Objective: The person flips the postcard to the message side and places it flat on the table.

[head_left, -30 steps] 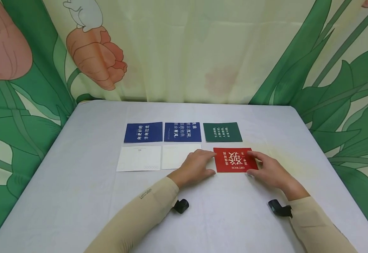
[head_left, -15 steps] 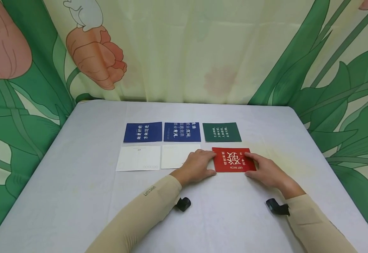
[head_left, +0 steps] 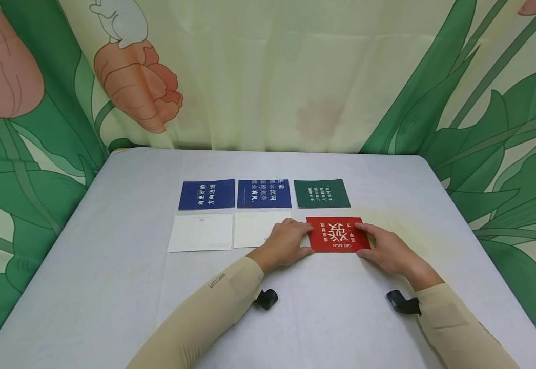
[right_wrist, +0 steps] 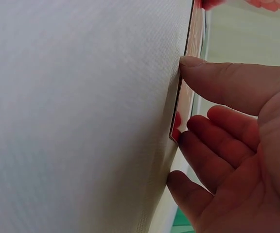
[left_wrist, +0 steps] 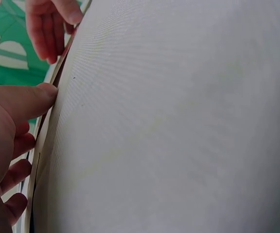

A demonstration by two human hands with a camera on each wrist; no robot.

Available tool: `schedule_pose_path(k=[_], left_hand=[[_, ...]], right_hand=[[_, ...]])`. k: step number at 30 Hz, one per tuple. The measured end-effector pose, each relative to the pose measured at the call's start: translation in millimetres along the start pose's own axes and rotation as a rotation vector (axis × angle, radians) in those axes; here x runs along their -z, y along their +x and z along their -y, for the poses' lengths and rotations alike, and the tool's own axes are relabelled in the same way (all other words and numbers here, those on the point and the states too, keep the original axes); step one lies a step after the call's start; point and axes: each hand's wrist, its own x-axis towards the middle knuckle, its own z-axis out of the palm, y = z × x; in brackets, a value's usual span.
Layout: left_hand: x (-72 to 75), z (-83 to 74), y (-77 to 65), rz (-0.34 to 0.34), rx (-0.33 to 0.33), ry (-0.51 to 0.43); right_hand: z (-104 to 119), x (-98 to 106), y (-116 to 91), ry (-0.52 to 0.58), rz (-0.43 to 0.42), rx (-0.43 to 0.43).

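Note:
A red postcard (head_left: 338, 234) with white Chinese characters lies on the white table between both hands. My left hand (head_left: 283, 245) holds its left end, index finger at the upper corner and thumb at the lower one. My right hand (head_left: 390, 252) holds the right end, with the index finger at the upper edge and the thumb at the lower edge. In the right wrist view, the right thumb (right_wrist: 222, 82) touches the edge of the card, seen nearly edge-on. A white card (head_left: 255, 228) lies partly behind my left hand.
Two blue cards (head_left: 207, 195) and a green card (head_left: 322, 193) form the back row. Another white card (head_left: 200, 232) lies at the front left. A printed curtain (head_left: 268, 77) hangs behind and beside the white table (head_left: 88, 246).
The red postcard and my right hand have shifted slightly left, towards the white cards. My left hand stays at the left end of the postcard.

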Motion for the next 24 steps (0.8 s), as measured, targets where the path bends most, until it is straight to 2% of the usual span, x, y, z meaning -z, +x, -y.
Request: schedule_pose_path(k=[10,24], left_hand=[[0.7,0.8,-1.8,-0.009,-0.018,-0.003],[1.6,-1.0,0.1,-0.005,0.012,-0.075]], right_hand=[[0.2,-0.7,0.8,-0.012,0.007,0.002],[0.2,2.8,-1.7,0.006,0.010,0.033]])
